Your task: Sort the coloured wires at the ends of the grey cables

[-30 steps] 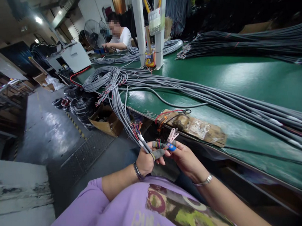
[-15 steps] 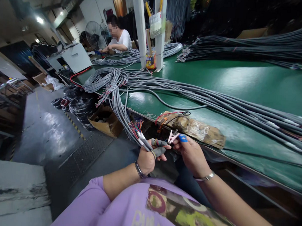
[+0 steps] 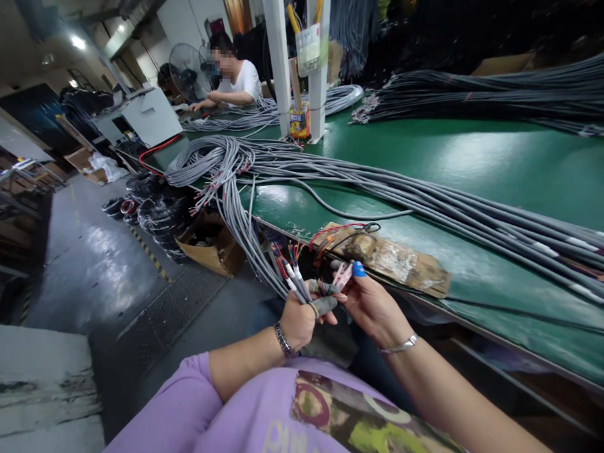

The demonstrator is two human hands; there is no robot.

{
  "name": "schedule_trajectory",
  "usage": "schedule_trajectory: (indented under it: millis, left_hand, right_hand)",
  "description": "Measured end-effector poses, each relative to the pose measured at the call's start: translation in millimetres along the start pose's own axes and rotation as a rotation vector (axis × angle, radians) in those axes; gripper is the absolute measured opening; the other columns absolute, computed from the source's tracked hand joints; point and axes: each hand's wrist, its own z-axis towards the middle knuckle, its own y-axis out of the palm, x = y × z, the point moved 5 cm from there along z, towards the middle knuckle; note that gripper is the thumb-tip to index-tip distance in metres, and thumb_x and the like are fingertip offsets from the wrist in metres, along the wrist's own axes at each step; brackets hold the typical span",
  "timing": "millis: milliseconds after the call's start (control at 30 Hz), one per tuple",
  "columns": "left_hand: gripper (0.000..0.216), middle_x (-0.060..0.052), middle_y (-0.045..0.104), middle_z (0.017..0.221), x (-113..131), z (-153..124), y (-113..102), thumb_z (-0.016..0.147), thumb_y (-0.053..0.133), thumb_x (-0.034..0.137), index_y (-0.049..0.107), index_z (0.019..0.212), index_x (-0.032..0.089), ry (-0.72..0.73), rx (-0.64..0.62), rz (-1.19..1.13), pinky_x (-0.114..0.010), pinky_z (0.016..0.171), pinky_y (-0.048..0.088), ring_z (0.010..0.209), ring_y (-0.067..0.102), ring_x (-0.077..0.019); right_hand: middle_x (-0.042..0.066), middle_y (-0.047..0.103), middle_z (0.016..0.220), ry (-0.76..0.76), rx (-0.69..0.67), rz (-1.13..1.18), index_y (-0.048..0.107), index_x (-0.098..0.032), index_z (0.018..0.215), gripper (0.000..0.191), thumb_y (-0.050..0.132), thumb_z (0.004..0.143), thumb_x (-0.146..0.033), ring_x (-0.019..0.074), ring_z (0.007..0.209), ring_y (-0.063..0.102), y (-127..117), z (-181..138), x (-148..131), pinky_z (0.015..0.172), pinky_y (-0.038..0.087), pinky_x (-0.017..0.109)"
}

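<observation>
My left hand, with grey covers on its thumb and a finger, is closed around grey cables. Their stripped ends fan out into thin coloured wires above white sleeves. Some coloured strands also show at the covered fingertips, too small to make out fully. My right hand, blue tape on its thumb, pinches a pale pink spring clip. The clip's jaws are right by my left fingertips; whether they bite on a wire cannot be made out.
Long grey cables stretch along the green table. A taped cardboard-covered block with red and black leads lies at its near edge. A cardboard box stands on the floor below. Across the table, a person in white works beside a post.
My right hand has moved slightly left, bringing the pink clip against my left fingertips. My left hand and the cable ends have shifted a little to the right.
</observation>
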Motion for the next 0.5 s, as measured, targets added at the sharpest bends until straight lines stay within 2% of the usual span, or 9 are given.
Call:
schedule_trajectory:
  millis: [133,300,500]
  left_hand:
    - [0.024,-0.007,0.073,0.077,0,-1,0,0.066,0.071,0.029,0.064,0.082,0.013,0.007,-0.003,-0.011,-0.019,0.039,0.026,0.041,0.055,-0.0076]
    - [0.026,-0.008,0.073,0.078,1,-5,-4,0.066,0.073,0.031,0.063,0.082,0.012,-0.001,-0.004,-0.002,-0.019,0.039,0.026,0.04,0.054,-0.0071]
    - [0.026,-0.009,0.073,0.079,-2,-11,-14,0.066,0.073,0.03,0.063,0.082,0.011,-0.017,-0.023,-0.007,-0.018,0.038,0.026,0.04,0.055,-0.0073]
  right_hand:
    - [0.001,0.063,0.064,0.018,0.015,0.031,0.066,-0.018,0.071,0.037,0.074,0.069,-0.054,0.0125,0.056,0.054,0,-1,1,0.048,0.045,0.024]
    - [0.003,0.068,0.071,0.109,0.138,0.08,0.066,-0.021,0.076,0.032,0.065,0.079,-0.053,0.0161,0.063,0.061,-17,-5,4,0.054,0.052,0.027]
    - [0.001,0.068,0.069,0.144,0.223,0.062,0.064,-0.021,0.073,0.026,0.067,0.079,-0.046,0.0123,0.058,0.061,-40,-15,8,0.058,0.055,0.025]
